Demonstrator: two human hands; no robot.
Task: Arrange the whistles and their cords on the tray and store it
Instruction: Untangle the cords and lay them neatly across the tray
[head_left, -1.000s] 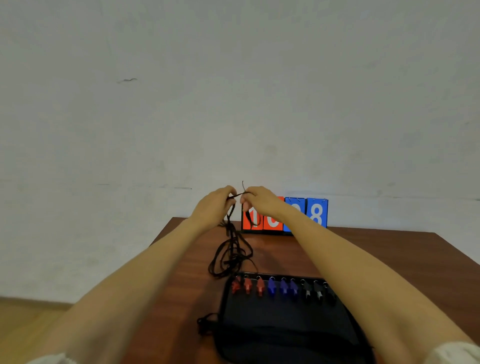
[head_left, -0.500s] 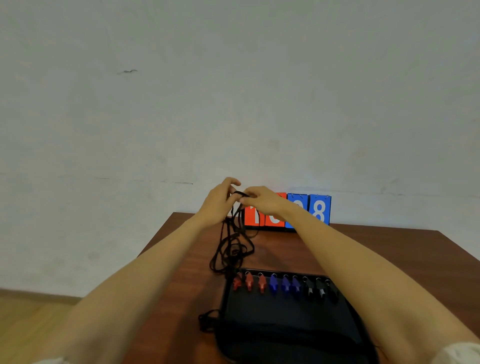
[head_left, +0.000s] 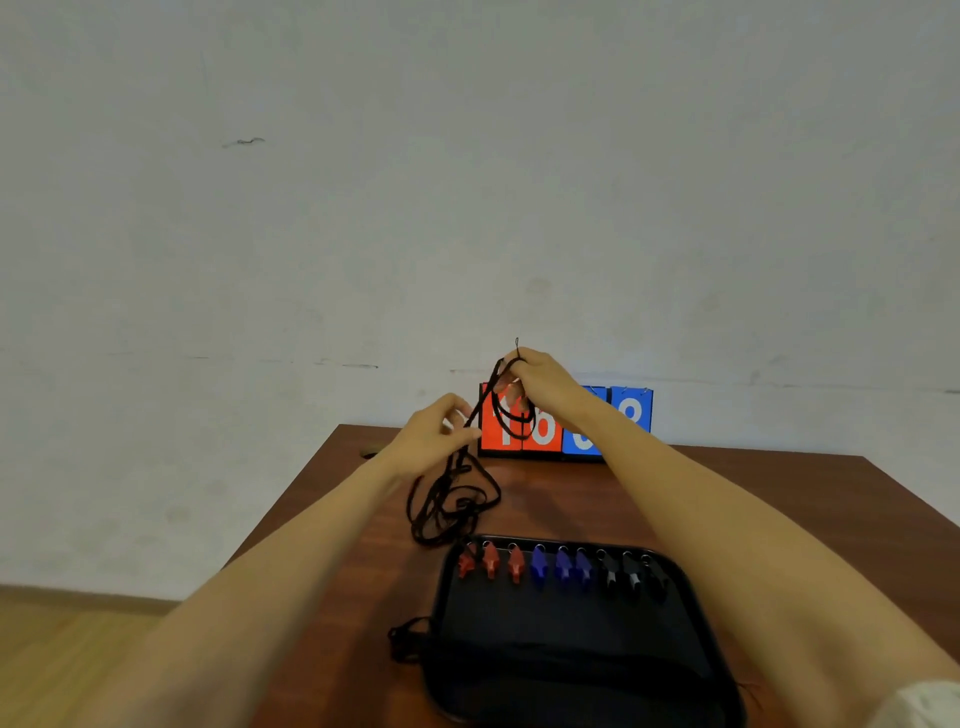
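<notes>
A black tray (head_left: 571, 644) lies on the wooden table near me. Along its far edge stand a row of whistles: three red whistles (head_left: 491, 562), three blue whistles (head_left: 562, 565) and three black whistles (head_left: 631, 574). Beyond the tray a tangled bunch of black cords (head_left: 452, 501) rests on the table, its upper strands lifted. My right hand (head_left: 540, 382) pinches the top of the cords high above the table. My left hand (head_left: 439, 434) grips the strands lower down, to the left. A small black cord bundle (head_left: 408, 636) lies by the tray's left edge.
A red and blue flip scoreboard (head_left: 566, 423) stands at the table's far edge against the white wall. The wooden table (head_left: 727, 499) extends to the right. Its left edge drops to a wooden floor (head_left: 67, 649).
My right hand has risen and pulled the cord upward, while my left hand has dropped lower and leftward along the strands. The two hands, earlier together, are now apart.
</notes>
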